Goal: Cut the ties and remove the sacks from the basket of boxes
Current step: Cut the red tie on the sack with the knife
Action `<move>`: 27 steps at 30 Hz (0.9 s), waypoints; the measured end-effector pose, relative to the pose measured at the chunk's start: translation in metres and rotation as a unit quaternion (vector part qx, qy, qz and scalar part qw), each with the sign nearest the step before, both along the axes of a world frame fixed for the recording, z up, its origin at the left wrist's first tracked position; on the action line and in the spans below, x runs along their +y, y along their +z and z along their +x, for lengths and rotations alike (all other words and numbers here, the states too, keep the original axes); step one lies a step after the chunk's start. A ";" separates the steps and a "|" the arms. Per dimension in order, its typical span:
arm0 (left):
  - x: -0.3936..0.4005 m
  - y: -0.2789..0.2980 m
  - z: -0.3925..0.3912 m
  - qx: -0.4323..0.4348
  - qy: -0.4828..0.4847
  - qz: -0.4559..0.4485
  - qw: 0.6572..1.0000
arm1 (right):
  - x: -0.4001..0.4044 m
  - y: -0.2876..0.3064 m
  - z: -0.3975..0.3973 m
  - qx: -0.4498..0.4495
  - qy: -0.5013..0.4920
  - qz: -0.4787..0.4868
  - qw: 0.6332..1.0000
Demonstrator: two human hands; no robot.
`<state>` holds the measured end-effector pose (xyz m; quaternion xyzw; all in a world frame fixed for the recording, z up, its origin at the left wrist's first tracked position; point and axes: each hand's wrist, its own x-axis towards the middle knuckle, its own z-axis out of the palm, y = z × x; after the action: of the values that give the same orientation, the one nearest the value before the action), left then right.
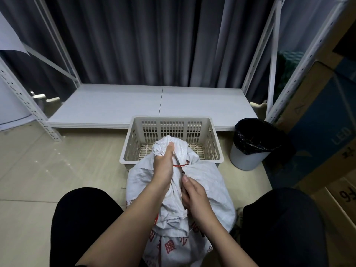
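Note:
A white woven sack (208, 182) with red print stands on the floor between my knees, in front of a beige plastic basket (213, 139). My left hand (163, 164) is closed around the bunched neck of the sack, above a red tie (182, 165) that wraps it. My right hand (194, 195) holds scissors (180, 164); their blades reach up to the red tie. The handles are hidden in my palm. No boxes show in the visible part of the basket.
A white bin (248, 157) with a black liner stands right of the basket. A low white shelf board (134, 105) lies behind it, framed by metal rack posts (25, 101). Cardboard boxes (323, 132) are stacked at the right. Beige floor tiles lie to the left.

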<state>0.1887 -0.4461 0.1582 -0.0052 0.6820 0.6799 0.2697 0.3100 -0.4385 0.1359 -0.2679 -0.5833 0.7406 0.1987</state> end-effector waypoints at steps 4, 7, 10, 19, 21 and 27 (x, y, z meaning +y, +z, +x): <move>0.004 0.004 0.000 0.024 0.004 0.006 1.000 | 0.001 0.004 0.002 0.009 0.019 -0.021 1.000; 0.006 0.002 -0.001 0.045 -0.002 0.003 0.999 | 0.003 0.006 0.005 0.014 0.037 -0.038 0.999; 0.009 0.000 -0.004 0.057 -0.006 0.006 0.998 | 0.005 0.007 0.006 0.005 0.050 -0.049 0.998; 0.018 -0.010 -0.009 0.080 -0.006 -0.015 0.997 | 0.005 0.005 0.010 -0.004 0.053 -0.084 0.995; 0.018 -0.012 -0.009 0.073 -0.007 -0.016 0.997 | 0.004 0.004 0.011 -0.004 0.048 -0.085 0.995; 0.020 -0.013 -0.012 0.057 -0.018 -0.019 0.998 | 0.004 0.005 0.011 -0.010 0.046 -0.086 0.995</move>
<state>0.1770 -0.4262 0.1450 0.0407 0.7092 0.6610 0.2418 0.3206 -0.4347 0.1407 -0.2638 -0.5314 0.7936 0.1349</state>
